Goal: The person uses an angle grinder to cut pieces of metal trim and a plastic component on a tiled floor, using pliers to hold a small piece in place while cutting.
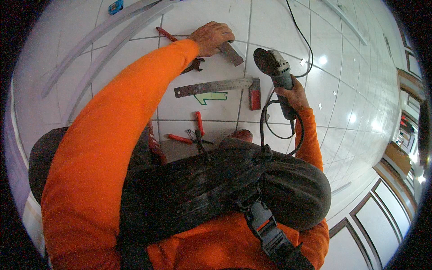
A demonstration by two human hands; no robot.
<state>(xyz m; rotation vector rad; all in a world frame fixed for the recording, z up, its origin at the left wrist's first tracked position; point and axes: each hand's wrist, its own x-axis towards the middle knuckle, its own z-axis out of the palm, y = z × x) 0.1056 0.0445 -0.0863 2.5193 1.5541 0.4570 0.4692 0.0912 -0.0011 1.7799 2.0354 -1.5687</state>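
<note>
My left hand (210, 38) reaches forward over the tiled floor, its fingers curled round a short grey flat metal piece (232, 54). My right hand (294, 95) grips the body of an angle grinder (282, 76), whose dark disc (265, 61) points up and away to the left. Between the hands and my knees lies a steel try square (216, 85) with a red-inlaid stock. A red-handled tool (166, 33) is partly hidden by my left forearm; dark jaws (194, 65) show on the forearm's other side. Red-handled pliers (198, 132) lie spread close to my knees.
Long pale metal strips (108, 40) run along the floor at left, with a blue tape measure (115, 6) beyond them. A black cord (297, 24) curves in from the top. A green arrow-shaped piece (211, 96) lies under the square. Panelled doors (382, 207) stand at right.
</note>
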